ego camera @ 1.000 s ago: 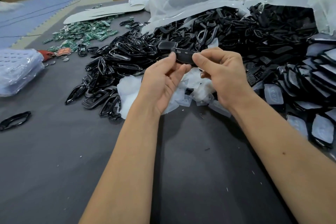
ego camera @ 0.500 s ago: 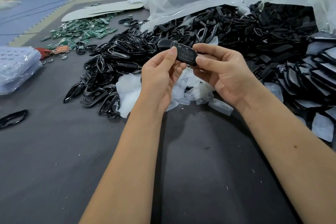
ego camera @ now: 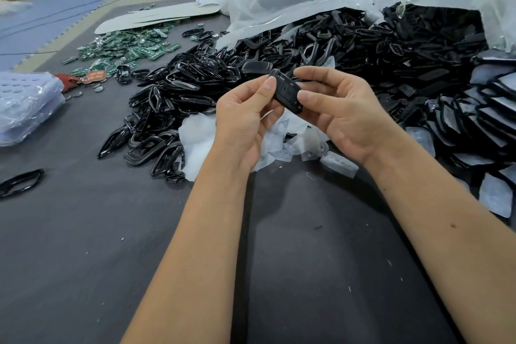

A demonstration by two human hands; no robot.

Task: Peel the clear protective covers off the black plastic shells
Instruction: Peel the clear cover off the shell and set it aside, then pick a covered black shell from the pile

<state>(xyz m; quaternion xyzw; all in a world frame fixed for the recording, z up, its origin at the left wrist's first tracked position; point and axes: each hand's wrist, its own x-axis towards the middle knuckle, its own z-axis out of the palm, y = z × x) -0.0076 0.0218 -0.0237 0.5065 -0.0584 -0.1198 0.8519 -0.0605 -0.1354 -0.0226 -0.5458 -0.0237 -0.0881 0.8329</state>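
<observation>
Above the heap of peeled clear plastic covers (ego camera: 296, 145), both hands are pinching one small black plastic shell (ego camera: 286, 92): left hand (ego camera: 245, 117), right hand (ego camera: 343, 115). Fingertip-only holds are risking a drop into that heap.

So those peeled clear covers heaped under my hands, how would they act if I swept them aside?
Probably very light: the clear covers are thin and see-through. Likely to slide and scatter, since they lie loose. Their moulded shapes suggest they would flex, not flop.
</observation>
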